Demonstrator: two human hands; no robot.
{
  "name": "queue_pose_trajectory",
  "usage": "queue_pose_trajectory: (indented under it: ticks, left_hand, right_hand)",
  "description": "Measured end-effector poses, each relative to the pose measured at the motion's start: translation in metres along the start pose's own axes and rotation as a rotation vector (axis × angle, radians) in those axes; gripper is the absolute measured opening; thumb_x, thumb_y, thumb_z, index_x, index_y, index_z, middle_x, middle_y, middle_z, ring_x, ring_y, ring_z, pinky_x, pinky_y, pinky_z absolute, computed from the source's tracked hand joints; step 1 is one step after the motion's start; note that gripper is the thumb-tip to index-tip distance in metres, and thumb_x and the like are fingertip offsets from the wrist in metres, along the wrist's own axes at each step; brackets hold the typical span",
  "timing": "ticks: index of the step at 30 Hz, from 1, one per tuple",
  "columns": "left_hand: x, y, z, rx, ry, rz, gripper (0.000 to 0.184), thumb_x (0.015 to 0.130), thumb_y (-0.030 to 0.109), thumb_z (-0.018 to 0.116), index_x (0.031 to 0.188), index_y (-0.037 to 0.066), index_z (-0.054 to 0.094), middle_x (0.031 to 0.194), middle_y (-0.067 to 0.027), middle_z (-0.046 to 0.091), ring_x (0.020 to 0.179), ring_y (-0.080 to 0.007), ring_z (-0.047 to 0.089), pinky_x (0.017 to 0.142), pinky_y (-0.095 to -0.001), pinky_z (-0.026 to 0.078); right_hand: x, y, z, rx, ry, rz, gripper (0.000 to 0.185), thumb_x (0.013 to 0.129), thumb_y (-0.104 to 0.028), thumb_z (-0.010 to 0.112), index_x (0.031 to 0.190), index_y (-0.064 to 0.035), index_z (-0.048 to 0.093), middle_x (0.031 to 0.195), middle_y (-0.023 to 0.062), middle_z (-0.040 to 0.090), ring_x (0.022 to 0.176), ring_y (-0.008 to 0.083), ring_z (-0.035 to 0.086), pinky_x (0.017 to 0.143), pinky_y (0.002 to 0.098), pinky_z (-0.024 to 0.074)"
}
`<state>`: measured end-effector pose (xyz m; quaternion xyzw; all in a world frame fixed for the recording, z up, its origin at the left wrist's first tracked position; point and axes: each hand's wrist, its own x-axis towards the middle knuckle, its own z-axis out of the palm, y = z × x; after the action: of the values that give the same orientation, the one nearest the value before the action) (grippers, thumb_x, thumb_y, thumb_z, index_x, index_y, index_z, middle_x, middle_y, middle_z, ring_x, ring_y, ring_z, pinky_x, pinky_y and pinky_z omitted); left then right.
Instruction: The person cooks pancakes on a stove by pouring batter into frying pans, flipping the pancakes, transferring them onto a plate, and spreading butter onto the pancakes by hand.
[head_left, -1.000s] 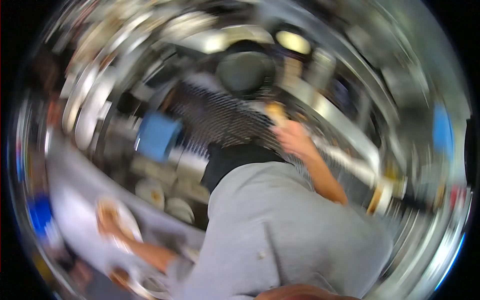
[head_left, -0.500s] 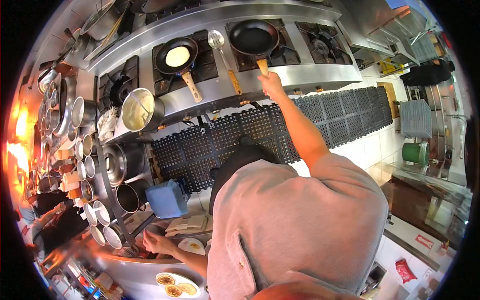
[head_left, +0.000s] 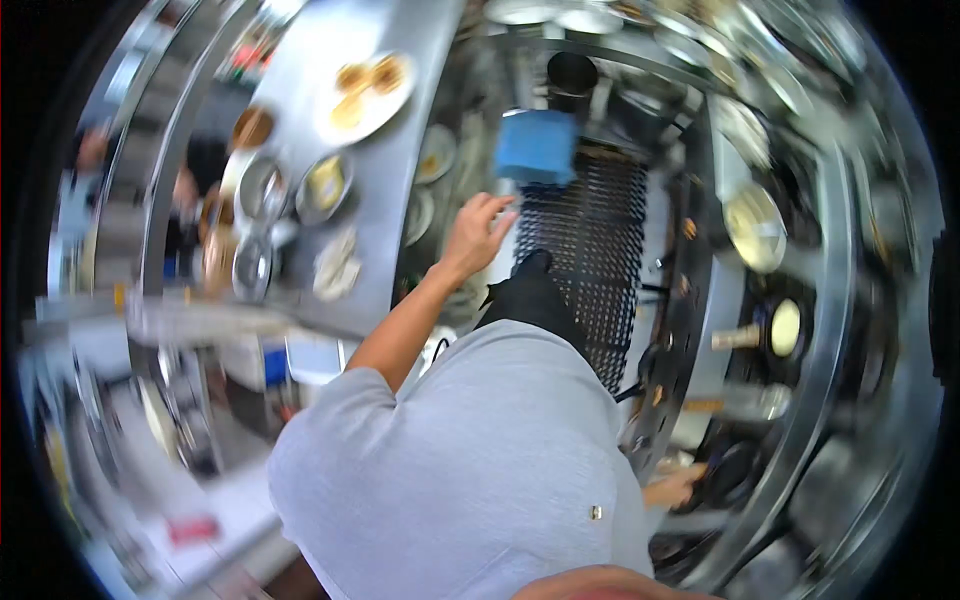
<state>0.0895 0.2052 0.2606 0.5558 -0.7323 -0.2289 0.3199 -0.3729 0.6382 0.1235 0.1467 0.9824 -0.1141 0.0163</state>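
Observation:
My right hand (head_left: pixel 672 487) is wrapped round the handle of a dark frying pan (head_left: pixel 732 466), low on the right, partly blurred. My left hand (head_left: pixel 478 236) is in the air near the steel counter, its fingers loosely bent and apart with nothing in them. Ahead of it stands a blue container (head_left: pixel 536 147). A second frying pan (head_left: pixel 768 342) on the stove holds a pale round pancake (head_left: pixel 785 327). Between the two pans lies a slotted spoon (head_left: pixel 768 403). Farther along is a pot of pale batter (head_left: pixel 755 228).
On the steel counter (head_left: pixel 392 185) at the left are an oval plate (head_left: pixel 376 117) with several browned pancakes, a bowl of yellow food (head_left: pixel 325 187) and a crumpled white cloth (head_left: pixel 337 266). A black perforated mat (head_left: pixel 590 240) covers the floor between counter and stove. Much of the view is blurred.
My view and body have swung left, from the stove toward the counter. My left hand has come up in front of me. My right hand has stayed on the pan handle.

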Motion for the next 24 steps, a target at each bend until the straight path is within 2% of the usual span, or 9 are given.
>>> queue_pose_trajectory:
  ticks: [1, 6, 9, 10, 16, 19, 20, 23, 24]
  left_hand:
    - [-0.018, 0.007, -0.015, -0.044, 0.1, -0.076, 0.023, 0.085, 0.019, 0.063, 0.103, 0.004, 0.063, 0.088, -0.0141, 0.059, 0.08, -0.0263, 0.059, 0.067, -0.0358, 0.047]
    - [-0.076, -0.059, -0.067, -0.261, 0.598, -0.521, 0.023, 0.09, 0.021, 0.059, 0.099, 0.0, 0.063, 0.07, -0.0027, 0.06, 0.065, -0.0099, 0.055, 0.058, -0.0264, 0.045]
    - [-0.074, -0.12, -0.131, -0.433, 0.956, -0.76, 0.022, 0.09, 0.019, 0.058, 0.095, -0.002, 0.058, 0.077, -0.0056, 0.061, 0.066, -0.0121, 0.058, 0.055, -0.0257, 0.047]
    - [-0.068, -0.147, -0.152, -0.622, 0.993, -0.866, 0.021, 0.09, 0.017, 0.058, 0.097, -0.003, 0.056, 0.081, -0.0079, 0.061, 0.07, -0.0147, 0.06, 0.056, -0.0272, 0.049]
    - [-0.036, -0.225, -0.169, -0.877, 1.011, -0.823, 0.019, 0.088, 0.014, 0.057, 0.097, -0.002, 0.055, 0.093, -0.0135, 0.058, 0.083, -0.0206, 0.06, 0.064, -0.0336, 0.054]
    - [-0.057, -0.199, -0.152, -0.469, 0.858, -0.799, 0.021, 0.087, 0.02, 0.063, 0.091, 0.001, 0.057, 0.08, -0.0019, 0.056, 0.065, -0.0096, 0.048, 0.054, -0.0263, 0.039]
    - [-0.052, -0.201, -0.136, -0.664, 0.897, -0.649, 0.016, 0.086, 0.017, 0.063, 0.089, 0.002, 0.057, 0.079, -0.0022, 0.055, 0.064, -0.0088, 0.047, 0.054, -0.0258, 0.039]
    - [-0.052, -0.163, -0.108, -0.357, 0.565, -0.715, 0.013, 0.075, -0.001, 0.058, 0.086, 0.003, 0.053, 0.081, -0.0046, 0.056, 0.066, -0.0137, 0.055, 0.053, -0.028, 0.049]
    - [-0.047, -0.135, -0.096, -0.553, 0.511, -0.732, 0.012, 0.075, 0.0, 0.058, 0.086, 0.003, 0.053, 0.08, -0.005, 0.057, 0.066, -0.0136, 0.056, 0.052, -0.0278, 0.049]
  right_hand:
    - [0.019, 0.001, 0.008, -0.235, 0.474, -0.154, 0.05, 0.081, -0.049, 0.059, 0.097, -0.0016, 0.062, 0.08, 0.0208, 0.063, 0.076, 0.0354, 0.06, 0.069, 0.051, 0.0456]
    - [-0.044, -0.18, -0.083, 0.172, 0.57, -0.999, 0.028, 0.088, -0.028, 0.057, 0.094, -0.0018, 0.063, 0.089, 0.0169, 0.061, 0.085, 0.0348, 0.056, 0.074, 0.0458, 0.0432]
    - [-0.104, -0.29, -0.058, 0.438, 0.296, -1.273, 0.028, 0.088, -0.021, 0.057, 0.105, 0.0013, 0.062, 0.092, 0.016, 0.062, 0.085, 0.032, 0.058, 0.077, 0.0392, 0.0454]
    - [-0.165, -0.324, -0.075, 0.566, -0.047, -1.282, 0.028, 0.089, -0.02, 0.057, 0.105, 0.002, 0.062, 0.096, 0.0163, 0.063, 0.087, 0.0292, 0.06, 0.079, 0.0379, 0.046]
    - [-0.426, -0.415, -0.087, 0.71, -0.664, -2.109, 0.027, 0.077, -0.006, 0.064, 0.103, 0.0001, 0.06, 0.097, 0.0184, 0.061, 0.093, 0.0351, 0.057, 0.081, 0.0392, 0.0457]
    - [-0.515, -0.413, -0.087, 0.458, -0.778, -2.274, 0.025, 0.078, -0.009, 0.058, 0.102, -0.001, 0.057, 0.096, 0.0182, 0.058, 0.093, 0.0354, 0.055, 0.081, 0.0424, 0.0457]
    - [-0.536, -0.414, -0.07, 0.651, -0.806, -2.339, 0.03, 0.078, -0.013, 0.062, 0.104, -0.0007, 0.056, 0.099, 0.0172, 0.057, 0.096, 0.035, 0.053, 0.082, 0.0427, 0.0457]
    - [-0.565, -0.404, -0.067, 0.675, -0.85, -2.253, 0.041, 0.074, -0.02, 0.068, 0.107, -0.0005, 0.055, 0.102, 0.0167, 0.057, 0.098, 0.0364, 0.051, 0.084, 0.0436, 0.045]
    - [-0.565, -0.402, -0.059, 0.575, -0.776, -2.278, 0.047, 0.072, -0.024, 0.071, 0.109, -0.0007, 0.054, 0.102, 0.0169, 0.057, 0.098, 0.0365, 0.05, 0.084, 0.0441, 0.0446]
